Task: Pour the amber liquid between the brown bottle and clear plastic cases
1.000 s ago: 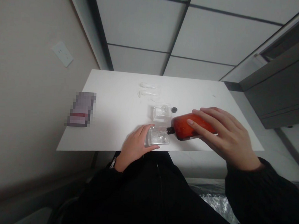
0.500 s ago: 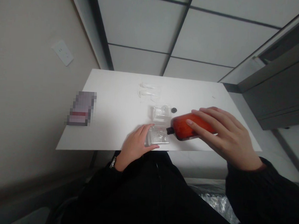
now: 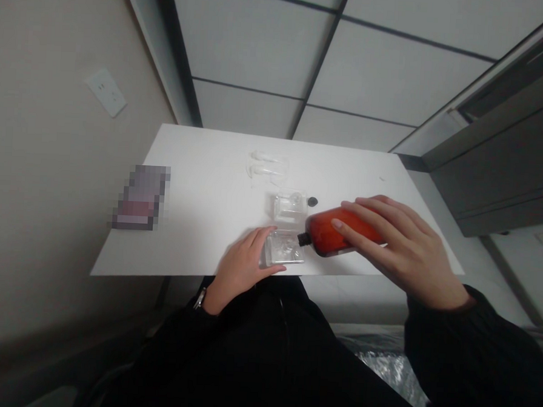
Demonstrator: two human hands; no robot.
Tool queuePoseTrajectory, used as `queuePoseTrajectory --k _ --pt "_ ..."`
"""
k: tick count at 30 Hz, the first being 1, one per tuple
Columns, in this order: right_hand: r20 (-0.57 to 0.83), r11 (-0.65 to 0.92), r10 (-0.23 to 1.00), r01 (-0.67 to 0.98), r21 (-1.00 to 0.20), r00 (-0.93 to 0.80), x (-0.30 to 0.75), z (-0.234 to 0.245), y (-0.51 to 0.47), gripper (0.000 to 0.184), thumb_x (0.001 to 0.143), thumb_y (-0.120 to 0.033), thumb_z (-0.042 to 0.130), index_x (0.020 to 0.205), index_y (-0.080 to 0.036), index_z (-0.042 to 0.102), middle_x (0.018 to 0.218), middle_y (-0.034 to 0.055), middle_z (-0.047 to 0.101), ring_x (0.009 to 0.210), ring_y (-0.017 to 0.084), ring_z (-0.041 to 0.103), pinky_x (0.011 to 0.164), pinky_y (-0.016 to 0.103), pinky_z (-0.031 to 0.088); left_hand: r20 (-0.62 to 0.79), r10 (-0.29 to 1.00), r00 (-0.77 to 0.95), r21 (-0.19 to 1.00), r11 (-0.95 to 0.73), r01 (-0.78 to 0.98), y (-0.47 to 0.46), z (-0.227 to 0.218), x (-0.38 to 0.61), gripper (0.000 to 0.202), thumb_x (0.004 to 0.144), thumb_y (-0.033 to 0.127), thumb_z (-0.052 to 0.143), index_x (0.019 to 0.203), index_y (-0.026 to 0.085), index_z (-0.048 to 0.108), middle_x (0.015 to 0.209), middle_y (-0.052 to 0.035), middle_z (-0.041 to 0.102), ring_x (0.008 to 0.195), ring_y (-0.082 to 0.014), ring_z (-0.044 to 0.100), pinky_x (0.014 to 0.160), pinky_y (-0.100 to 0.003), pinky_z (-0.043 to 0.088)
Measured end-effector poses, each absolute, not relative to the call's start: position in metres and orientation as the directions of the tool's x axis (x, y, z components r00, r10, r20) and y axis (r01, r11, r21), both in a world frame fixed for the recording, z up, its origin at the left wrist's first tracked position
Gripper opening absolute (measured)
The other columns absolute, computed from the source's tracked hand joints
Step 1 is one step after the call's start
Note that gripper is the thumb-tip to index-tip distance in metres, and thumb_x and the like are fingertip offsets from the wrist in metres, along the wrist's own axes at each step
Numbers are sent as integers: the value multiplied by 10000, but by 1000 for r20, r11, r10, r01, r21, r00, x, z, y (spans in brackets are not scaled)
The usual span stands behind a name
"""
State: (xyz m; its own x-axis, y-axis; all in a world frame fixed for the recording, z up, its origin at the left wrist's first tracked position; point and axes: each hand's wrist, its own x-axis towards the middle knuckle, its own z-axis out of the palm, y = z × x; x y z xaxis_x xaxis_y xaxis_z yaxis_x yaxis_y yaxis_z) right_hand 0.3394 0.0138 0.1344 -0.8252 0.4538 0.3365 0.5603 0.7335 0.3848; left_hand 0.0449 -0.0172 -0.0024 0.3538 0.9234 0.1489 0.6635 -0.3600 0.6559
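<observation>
My right hand is wrapped round an amber-red bottle, tipped nearly onto its side with its dark, uncapped neck pointing left. The bottle's mouth is over the right side of a clear plastic box near the table's front edge. Whether liquid is coming out cannot be made out. My left hand grips that box from its left side, thumb at the near edge and fingers at the far one. Just behind stands a second clear plastic box, with a small round black cap to its right.
Two clear tube-like items lie towards the back of the white table. A blurred-out flat object rests at the table's left edge. A wall with a socket is on the left, and pale panels stand behind.
The whole view has shifted slightly. Both hands, the tilted bottle and the boxes keep nearly the same places relative to one another.
</observation>
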Motion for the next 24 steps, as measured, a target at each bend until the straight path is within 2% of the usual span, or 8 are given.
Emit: queuePoseTrajectory --k 3,8,12,17,22,24 --pt "322 734 453 553 393 -831 339 134 14 824 948 17 658 1658 -254 339 1504 159 642 1365 336 630 1096 525 576 134 927 350 653 -348 673 -17 -3 45 788 885 513 819 1501 242 409 1475 -144 618 1344 -354 628 1092 -535 559" --pt "322 739 470 566 365 -822 341 131 15 877 966 5 642 1691 -308 262 1553 128 610 1402 327 609 1129 523 564 134 929 344 652 -344 676 -17 -3 45 798 874 513 831 1494 235 413 1468 -143 624 1330 -351 638 1097 -531 558" --pt "313 748 464 556 362 -829 340 132 15 915 962 20 631 1706 -312 215 1536 132 625 1378 341 631 1100 529 585 143 927 348 652 -353 671 -17 -4 45 789 881 516 824 1495 241 413 1469 -144 626 1329 -351 640 1083 -530 567" --pt "322 751 485 576 322 -813 339 130 15 913 962 -8 657 1701 -328 228 1539 122 625 1373 340 637 1089 545 595 149 927 345 652 -355 670 -17 -5 45 801 879 519 824 1507 242 410 1477 -149 621 1339 -355 633 1085 -530 565" --pt "345 754 494 591 287 -798 341 120 14 895 943 -106 740 1691 -266 274 1491 174 654 1314 371 666 1046 565 606 147 926 348 660 -354 662 -17 -5 44 794 882 513 821 1516 256 419 1473 -142 626 1340 -358 635 1099 -529 555" --pt "364 744 522 621 248 -771 342 114 13 849 944 -145 748 1671 -254 324 1467 183 668 1278 384 682 1013 570 615 144 929 342 670 -346 657 -18 -5 44 852 879 509 825 1561 259 379 1504 -148 608 1354 -364 629 1109 -530 549"
